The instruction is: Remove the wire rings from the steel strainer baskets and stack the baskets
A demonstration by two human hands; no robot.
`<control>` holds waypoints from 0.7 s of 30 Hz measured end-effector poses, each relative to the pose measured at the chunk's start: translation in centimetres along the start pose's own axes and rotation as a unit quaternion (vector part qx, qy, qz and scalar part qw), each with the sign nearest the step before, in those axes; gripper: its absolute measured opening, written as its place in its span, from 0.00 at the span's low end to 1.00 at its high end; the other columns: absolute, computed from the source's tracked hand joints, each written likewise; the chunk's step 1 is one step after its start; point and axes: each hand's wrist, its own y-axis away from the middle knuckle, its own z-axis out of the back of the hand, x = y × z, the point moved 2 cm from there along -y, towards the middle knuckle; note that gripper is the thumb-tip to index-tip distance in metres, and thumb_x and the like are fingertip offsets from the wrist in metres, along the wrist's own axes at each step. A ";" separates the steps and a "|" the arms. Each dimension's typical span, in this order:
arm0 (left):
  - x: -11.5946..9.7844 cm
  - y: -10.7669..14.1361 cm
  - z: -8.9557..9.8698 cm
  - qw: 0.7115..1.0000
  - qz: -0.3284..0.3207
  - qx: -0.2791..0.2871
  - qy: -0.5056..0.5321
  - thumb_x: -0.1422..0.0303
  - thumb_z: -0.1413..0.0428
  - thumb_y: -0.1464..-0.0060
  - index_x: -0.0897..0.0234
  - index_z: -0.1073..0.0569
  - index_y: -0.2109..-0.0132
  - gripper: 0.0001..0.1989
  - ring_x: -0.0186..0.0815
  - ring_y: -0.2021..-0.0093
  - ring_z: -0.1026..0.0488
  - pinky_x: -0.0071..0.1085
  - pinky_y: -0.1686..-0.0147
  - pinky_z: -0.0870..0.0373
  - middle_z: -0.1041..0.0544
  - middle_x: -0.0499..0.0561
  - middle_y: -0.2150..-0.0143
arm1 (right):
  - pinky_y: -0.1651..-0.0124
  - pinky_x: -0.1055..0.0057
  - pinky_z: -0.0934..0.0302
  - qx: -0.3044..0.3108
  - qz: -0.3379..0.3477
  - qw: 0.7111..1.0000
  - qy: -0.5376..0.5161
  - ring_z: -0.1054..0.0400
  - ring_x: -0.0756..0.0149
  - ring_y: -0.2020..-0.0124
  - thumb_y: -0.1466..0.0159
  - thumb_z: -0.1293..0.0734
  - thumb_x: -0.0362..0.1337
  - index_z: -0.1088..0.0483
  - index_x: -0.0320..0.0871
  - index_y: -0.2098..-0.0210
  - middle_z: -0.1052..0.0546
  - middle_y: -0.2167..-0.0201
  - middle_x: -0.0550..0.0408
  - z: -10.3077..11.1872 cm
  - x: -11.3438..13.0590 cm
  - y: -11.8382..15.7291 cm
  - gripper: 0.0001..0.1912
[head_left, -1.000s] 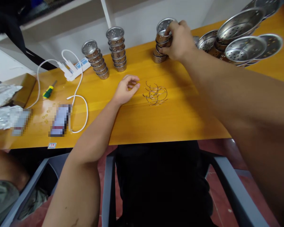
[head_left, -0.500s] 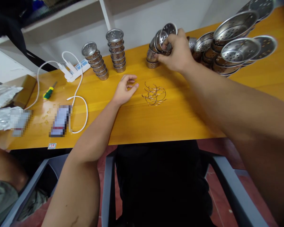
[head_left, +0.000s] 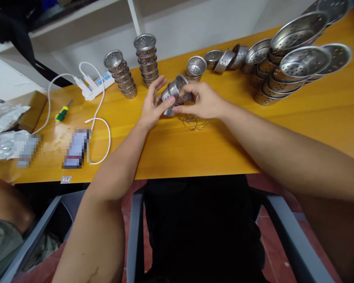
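Between my two hands, above the wooden table, are a few small perforated metal cups [head_left: 177,87], tilted and partly hidden by fingers. My right hand [head_left: 199,100] grips them from the right, its thumb below and fingers above. From the left, my left hand [head_left: 153,104] has its thumb against the cups and its fingers curled behind them. A loose pile of thin metal rings [head_left: 194,124] lies just below, partly covered by my right hand. Just behind my right hand stands a short stack of the same cups [head_left: 196,67].
Two taller cup stacks [head_left: 124,76] [head_left: 146,59] stand at the back left. Large perforated bowls [head_left: 305,63] are piled right. A power strip [head_left: 98,84], a screwdriver [head_left: 63,113], a white cable [head_left: 109,137] and a phone [head_left: 76,149] lie left. Another person's arm [head_left: 6,196] shows at the left edge.
My right hand has moved left and toward me from the back stack, bringing cups to my left hand. That stack is shorter, and cups behind it now show.
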 end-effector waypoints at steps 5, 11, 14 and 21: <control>-3.8 0.1 -0.6 0.992 0.084 0.082 0.051 0.20 0.19 0.49 0.45 0.15 0.27 0.55 0.61 0.25 0.11 0.62 0.20 0.16 0.11 0.53 0.32 | 0.56 0.55 0.38 0.015 -0.046 0.998 -0.050 0.37 0.55 0.61 0.36 0.11 0.79 0.31 0.51 0.63 0.28 0.65 0.56 -3.3 0.5 1.6 0.43; -7.9 0.1 -0.9 0.982 0.169 0.063 0.062 0.19 0.19 0.51 0.50 0.12 0.33 0.53 0.57 0.33 0.07 0.57 0.29 0.09 0.09 0.53 0.39 | 0.55 0.52 0.30 -0.007 -0.065 0.998 0.001 0.33 0.50 0.58 0.37 0.15 0.88 0.31 0.53 0.56 0.27 0.62 0.54 -2.3 1.2 2.0 0.48; -8.3 0.2 -0.9 0.977 0.187 0.053 0.085 0.19 0.18 0.53 0.51 0.12 0.35 0.53 0.56 0.38 0.06 0.55 0.33 0.07 0.08 0.54 0.41 | 0.53 0.51 0.27 0.024 -0.060 0.997 0.041 0.30 0.50 0.58 0.32 0.18 0.88 0.29 0.53 0.54 0.25 0.62 0.53 -1.0 1.7 2.3 0.46; -8.6 0.6 -1.1 0.946 0.274 0.088 0.148 0.25 0.17 0.48 0.52 0.14 0.35 0.48 0.53 0.50 0.06 0.55 0.47 0.03 0.08 0.58 0.45 | 0.52 0.53 0.27 0.058 0.008 0.997 0.049 0.29 0.52 0.59 0.25 0.23 0.85 0.22 0.52 0.56 0.21 0.55 0.49 1.5 2.0 2.4 0.42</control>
